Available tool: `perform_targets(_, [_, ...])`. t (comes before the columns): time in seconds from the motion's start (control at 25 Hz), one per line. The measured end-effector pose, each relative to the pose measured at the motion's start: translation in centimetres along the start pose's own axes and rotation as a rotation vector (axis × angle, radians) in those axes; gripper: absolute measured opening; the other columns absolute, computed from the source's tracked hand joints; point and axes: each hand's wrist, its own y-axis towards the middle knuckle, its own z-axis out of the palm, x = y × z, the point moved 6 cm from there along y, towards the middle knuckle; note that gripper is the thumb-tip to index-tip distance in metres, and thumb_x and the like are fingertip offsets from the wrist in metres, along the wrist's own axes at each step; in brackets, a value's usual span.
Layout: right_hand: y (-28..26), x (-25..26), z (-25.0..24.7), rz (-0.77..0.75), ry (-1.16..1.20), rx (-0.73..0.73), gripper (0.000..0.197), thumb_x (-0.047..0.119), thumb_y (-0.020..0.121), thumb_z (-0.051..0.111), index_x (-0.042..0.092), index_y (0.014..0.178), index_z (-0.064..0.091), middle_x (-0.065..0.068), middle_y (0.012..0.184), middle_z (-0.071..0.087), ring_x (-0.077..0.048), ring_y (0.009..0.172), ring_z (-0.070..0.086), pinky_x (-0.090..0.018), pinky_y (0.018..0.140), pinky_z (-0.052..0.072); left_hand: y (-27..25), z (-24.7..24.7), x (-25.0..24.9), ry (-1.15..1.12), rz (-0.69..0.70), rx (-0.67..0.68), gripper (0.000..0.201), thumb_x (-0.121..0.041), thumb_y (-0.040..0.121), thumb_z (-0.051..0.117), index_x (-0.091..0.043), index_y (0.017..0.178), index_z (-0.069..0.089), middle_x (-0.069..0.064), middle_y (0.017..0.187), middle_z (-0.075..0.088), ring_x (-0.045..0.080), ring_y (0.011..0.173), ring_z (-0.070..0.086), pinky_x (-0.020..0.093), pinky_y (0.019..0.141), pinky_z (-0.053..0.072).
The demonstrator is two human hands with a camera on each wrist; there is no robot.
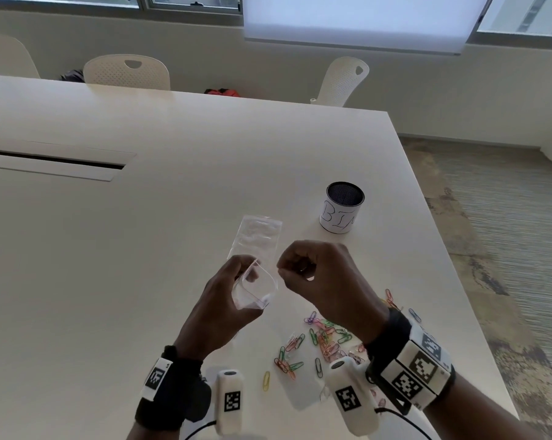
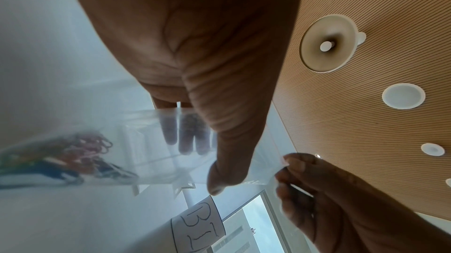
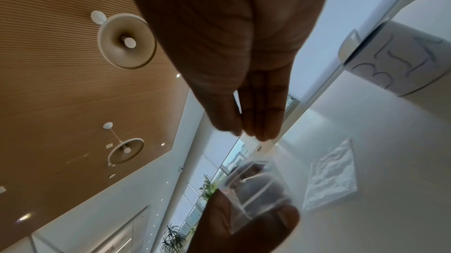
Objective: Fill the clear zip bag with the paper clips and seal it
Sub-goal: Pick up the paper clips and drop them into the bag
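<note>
fingers [image 1: 247, 265] of the left hand [image 1: 227, 300] curl round a small clear plastic zip bag [image 1: 255, 289], thumb on one wall and the others behind it, holding it raised above the white desk [image 1: 141, 217] with its mouth spread wide. the right hand [image 1: 325, 277] has its fingers pressed together in a pinch at the edge of that mouth; the left wrist view shows them gripping the bag's lip, and whether they also carry a clip cannot be told.

progress, as judged: early. in the head view the held bag looks empty. the coloured wire paper clips [image 1: 325, 341] lie scattered loose on the desk, beneath and beside the right wrist, with one yellow paper clip [image 1: 266, 381] apart near the desk's front edge. filling therefore remains almost wholly to do, and sealing after it; the zip strip is plainly apart.

a second clear flat plastic bag [image 1: 257, 236] lies on the desk just beyond the hands.

writing: a dark mesh cylindrical cup with a white paper wrap [image 1: 341, 208] stands farther back to the right, hand-lettered "bi" followed by a partly hidden stroke, probably "bin". the wrist bands [image 1: 420, 373] bear black-and-white square code markers, with no readable words.
</note>
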Motion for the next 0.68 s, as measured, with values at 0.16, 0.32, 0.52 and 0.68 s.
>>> perform_targets(0.16, [-3.1,-1.5,2.7,-0.058,-0.062,0.397,0.011,0.023,0.095,0.074,0.017,0.104,0.074,0.005,0.1,0.074,-0.007,0.087,0.071,-0.026,0.08,0.061,-0.2,-0.1,0.1,-0.009,0.003,-0.001,0.06,-0.023,0.085,0.09,-0.035,0.131,0.054,-0.012,0.114,0.065,0.013,0.117,0.066,0.018,0.1,0.05])
perform_targets(0.32, [-6.0,-2.6,7.4,-0.155,-0.244,0.638,0.025,0.032,0.096,0.071,0.025,0.119,0.069,0.006,0.127,0.064,-0.007,0.112,0.06,-0.029,0.099,0.054,-0.2,-0.1,0.0,-0.003,0.007,0.001,0.06,-0.023,0.085,0.09,-0.033,0.133,0.054,-0.014,0.114,0.066,0.008,0.117,0.065,0.011,0.098,0.048])
perform_targets(0.52, [-7.3,-3.2,10.2,-0.344,-0.338,0.71,0.022,0.025,0.094,0.073,0.02,0.115,0.072,0.001,0.119,0.069,-0.015,0.109,0.058,-0.027,0.095,0.042,-0.3,0.0,-0.1,0.001,0.01,0.006,0.062,-0.021,0.084,0.091,-0.03,0.135,0.055,-0.014,0.113,0.066,0.008,0.116,0.065,0.013,0.098,0.048])
perform_targets(0.68, [-7.0,-4.9,8.6,-0.33,-0.37,0.689,0.017,0.022,0.094,0.072,0.022,0.111,0.073,0.004,0.114,0.07,-0.013,0.107,0.06,-0.023,0.097,0.042,-0.5,-0.2,0.1,0.002,0.004,0.0,0.063,-0.021,0.084,0.091,-0.033,0.134,0.054,-0.014,0.113,0.066,0.008,0.116,0.065,0.018,0.099,0.05])
